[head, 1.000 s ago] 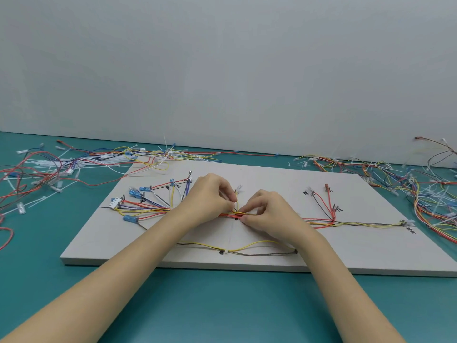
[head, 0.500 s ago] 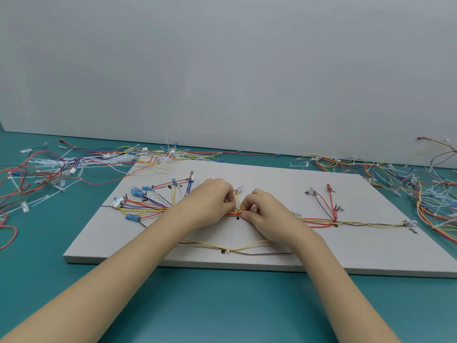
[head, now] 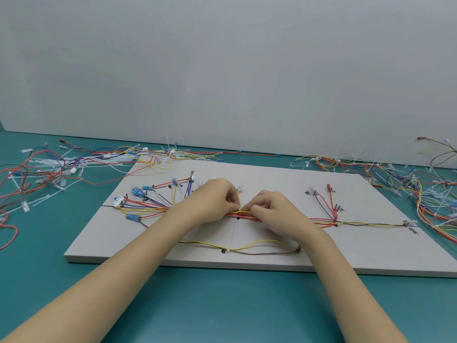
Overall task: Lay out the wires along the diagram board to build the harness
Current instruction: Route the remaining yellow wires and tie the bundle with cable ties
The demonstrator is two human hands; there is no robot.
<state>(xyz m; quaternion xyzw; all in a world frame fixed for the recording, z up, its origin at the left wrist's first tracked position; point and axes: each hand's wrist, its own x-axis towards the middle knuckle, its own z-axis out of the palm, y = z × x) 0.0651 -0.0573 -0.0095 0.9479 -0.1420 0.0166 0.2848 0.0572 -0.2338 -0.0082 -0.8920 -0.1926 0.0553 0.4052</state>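
— Where did the diagram board sit?

— Flat on the teal table, across the centre of the frame. The wire bundle ran left to right along its middle line. At centre left the wires fanned out to blue connectors and one white connector. At centre right, red and dark branches rose from the trunk, and a thin yellow and dark run continued to the board's right edge.

— And the hands?

— Both met at the board's centre, on the trunk. The left hand had fingers curled, pinching a yellow wire that rose in a short loop from the bundle. The right hand was just beside it, fingers curled, pinching the bundle at the same point. The fingertips nearly touched.

— Anything nearer the bottom of the frame?

— A yellow and brown pair sagged along the board's lower part. Loose wires lay heaped on the table at upper left, more loose wires at right.
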